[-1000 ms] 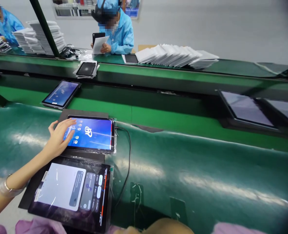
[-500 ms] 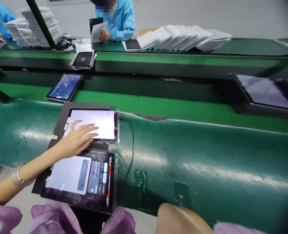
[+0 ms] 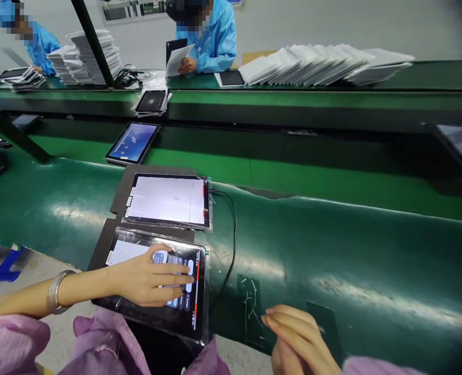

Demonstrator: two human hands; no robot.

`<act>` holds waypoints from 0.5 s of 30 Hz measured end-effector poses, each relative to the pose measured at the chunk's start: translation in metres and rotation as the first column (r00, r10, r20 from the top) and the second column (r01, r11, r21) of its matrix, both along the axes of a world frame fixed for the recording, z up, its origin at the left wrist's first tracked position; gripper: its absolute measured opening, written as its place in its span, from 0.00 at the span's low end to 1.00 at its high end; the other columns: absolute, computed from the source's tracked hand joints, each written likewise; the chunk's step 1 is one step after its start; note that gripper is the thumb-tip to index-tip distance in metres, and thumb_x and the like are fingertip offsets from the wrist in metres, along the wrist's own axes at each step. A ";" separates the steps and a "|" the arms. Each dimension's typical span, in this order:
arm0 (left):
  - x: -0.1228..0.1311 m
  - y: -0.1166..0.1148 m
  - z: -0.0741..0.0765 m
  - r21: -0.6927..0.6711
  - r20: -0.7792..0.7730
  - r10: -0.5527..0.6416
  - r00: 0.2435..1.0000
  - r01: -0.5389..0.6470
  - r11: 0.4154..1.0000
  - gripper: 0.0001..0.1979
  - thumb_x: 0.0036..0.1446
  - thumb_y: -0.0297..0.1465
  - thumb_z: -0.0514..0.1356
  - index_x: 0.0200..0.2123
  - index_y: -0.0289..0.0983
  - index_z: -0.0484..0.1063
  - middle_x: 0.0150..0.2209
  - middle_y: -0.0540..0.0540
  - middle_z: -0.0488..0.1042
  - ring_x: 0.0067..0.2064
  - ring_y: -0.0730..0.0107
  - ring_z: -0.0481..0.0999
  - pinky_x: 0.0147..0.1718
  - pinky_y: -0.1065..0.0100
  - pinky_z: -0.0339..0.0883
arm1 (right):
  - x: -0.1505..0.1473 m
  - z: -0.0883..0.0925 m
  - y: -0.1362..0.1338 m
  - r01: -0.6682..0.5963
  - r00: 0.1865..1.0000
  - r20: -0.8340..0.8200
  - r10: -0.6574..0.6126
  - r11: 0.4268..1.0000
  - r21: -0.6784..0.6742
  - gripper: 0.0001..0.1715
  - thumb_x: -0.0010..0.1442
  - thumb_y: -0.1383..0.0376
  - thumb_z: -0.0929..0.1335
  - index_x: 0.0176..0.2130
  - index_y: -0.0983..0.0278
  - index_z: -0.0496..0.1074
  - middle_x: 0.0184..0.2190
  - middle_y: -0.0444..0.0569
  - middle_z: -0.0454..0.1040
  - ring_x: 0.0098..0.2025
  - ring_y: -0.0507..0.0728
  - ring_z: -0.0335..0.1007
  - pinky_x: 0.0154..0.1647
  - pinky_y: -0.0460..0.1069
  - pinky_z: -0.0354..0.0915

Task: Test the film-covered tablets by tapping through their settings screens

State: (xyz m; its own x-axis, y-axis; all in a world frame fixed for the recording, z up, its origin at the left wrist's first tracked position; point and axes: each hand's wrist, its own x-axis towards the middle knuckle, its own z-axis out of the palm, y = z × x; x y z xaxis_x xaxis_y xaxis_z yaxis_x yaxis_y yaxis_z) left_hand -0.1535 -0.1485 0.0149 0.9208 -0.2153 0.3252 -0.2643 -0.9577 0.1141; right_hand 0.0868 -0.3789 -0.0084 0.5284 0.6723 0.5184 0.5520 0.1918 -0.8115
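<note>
Two tablets (image 3: pixel 167 200) lie together, left hand (image 3: pixel 148 281) covering the nearer.

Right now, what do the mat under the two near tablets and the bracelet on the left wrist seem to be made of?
The green mat looks like soft rubber or vinyl with a glossy finish: it shows light streaks and a wrinkled edge. The bracelet looks like polished silver-toned metal, judging by its bright sheen, though plastic cannot be excluded.

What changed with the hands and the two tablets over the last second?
The left hand came off the far tablet and moved back onto the near tablet, fingers on its screen. The far tablet's screen went from blue to white. The right hand rose into view, empty. Both tablets stayed put.
</note>
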 end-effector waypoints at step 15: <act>0.001 0.010 0.021 -0.098 -0.162 0.151 0.975 -0.168 0.981 0.09 0.77 0.36 0.52 0.54 0.40 0.67 0.62 0.40 0.77 0.68 0.55 0.69 0.71 0.46 0.32 | -0.007 -0.011 0.009 -0.001 0.994 -0.110 0.007 0.999 0.053 0.20 0.65 0.75 0.68 0.48 0.53 0.82 0.36 0.49 0.78 0.40 0.62 0.73 0.38 0.58 0.70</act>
State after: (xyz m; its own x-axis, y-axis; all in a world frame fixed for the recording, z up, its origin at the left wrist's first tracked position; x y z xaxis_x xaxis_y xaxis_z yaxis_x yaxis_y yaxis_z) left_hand -0.1529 -0.1390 0.0363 0.9811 -0.0319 0.1909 -0.0798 -0.9653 0.2488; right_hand 0.0795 -0.3694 -0.0197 0.5814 0.6480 0.4920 0.4592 0.2378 -0.8559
